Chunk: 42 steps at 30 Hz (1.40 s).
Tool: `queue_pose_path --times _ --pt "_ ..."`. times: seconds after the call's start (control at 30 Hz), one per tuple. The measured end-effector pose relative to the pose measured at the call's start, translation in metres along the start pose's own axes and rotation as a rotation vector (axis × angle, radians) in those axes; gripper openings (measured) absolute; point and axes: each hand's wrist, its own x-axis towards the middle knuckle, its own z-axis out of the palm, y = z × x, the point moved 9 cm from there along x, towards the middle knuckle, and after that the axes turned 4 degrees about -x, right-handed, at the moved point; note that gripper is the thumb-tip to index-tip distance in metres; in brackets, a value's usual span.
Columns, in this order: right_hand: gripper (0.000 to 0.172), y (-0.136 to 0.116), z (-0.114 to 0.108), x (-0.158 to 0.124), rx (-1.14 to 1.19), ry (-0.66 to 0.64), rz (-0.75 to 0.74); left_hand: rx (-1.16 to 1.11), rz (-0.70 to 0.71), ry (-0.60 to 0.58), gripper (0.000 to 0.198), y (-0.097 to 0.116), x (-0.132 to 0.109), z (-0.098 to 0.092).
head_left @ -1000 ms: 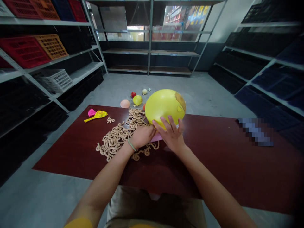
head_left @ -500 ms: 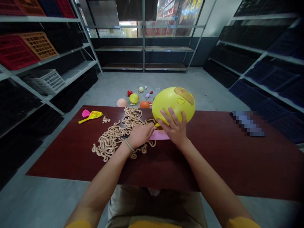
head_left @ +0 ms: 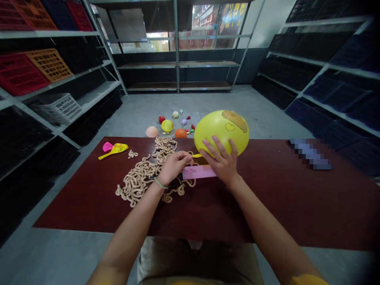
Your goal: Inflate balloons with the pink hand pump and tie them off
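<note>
A blown-up yellow balloon (head_left: 213,128) with a heart and a brown cartoon print is above the table's far edge. My right hand (head_left: 221,160) holds its near side, fingers spread over the rubber. My left hand (head_left: 175,166) pinches the end of the balloon's stretched neck (head_left: 197,155) between thumb and fingers. Beneath the hands is a pink tube (head_left: 198,172) with a black end, like a balloon pump; my right hand covers its far end, and I cannot tell whether it grips it. A tangled heap of beige cord-like pieces (head_left: 138,176) lies around my left wrist.
Flat yellow (head_left: 117,149) and pink (head_left: 107,147) balloons lie at the table's (head_left: 80,198) far left. A blurred-out bluish object (head_left: 310,154) is at the right. Several small balloons, one orange (head_left: 181,133), are on the floor beyond. Shelves with crates (head_left: 50,65) flank the room.
The balloon and my right hand have shifted slightly right. My left hand has drawn a little left, stretching the neck, and more of the pink tube shows.
</note>
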Motion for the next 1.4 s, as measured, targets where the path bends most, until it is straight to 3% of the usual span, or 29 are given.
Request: queue_pose_path --times 0.23,0.43,0.57,0.67,0.77,0.93,1.1,1.27,1.4 --pt "0.038 -0.001 -0.004 0.008 0.037 -0.04 -0.04 -0.062 0.078 0.084 0.025 0.008 0.0 -0.007" --pt "0.056 -0.025 -0.014 0.04 0.028 -0.054 -0.253 -0.107 0.159 0.272 0.022 0.009 -0.002 -0.032" --pt "0.062 -0.028 -0.005 0.055 0.011 -0.028 -0.343 -0.207 0.138 0.43 0.021 -0.008 0.0 -0.058" --pt "0.049 -0.004 0.013 0.055 0.029 -0.038 -0.216 -0.216 0.09 0.475 0.019 -0.026 0.005 -0.071" --pt "0.026 0.014 0.04 0.047 0.139 -0.18 -0.108 -0.102 0.086 0.502 0.016 -0.033 0.008 -0.079" --pt "0.026 0.003 0.082 0.034 0.271 -0.569 -0.11 0.044 0.072 0.518 0.013 -0.034 0.009 -0.081" --pt "0.02 -0.005 0.093 0.039 0.285 -0.67 -0.075 0.042 0.088 0.522 0.014 -0.035 0.009 -0.081" --pt "0.015 0.001 0.084 0.044 0.33 -0.642 -0.033 0.051 0.115 0.513 0.015 -0.028 0.006 -0.081" --pt "0.012 0.028 0.036 0.055 0.462 -0.399 0.128 0.033 0.119 0.498 0.017 -0.022 0.003 -0.078"
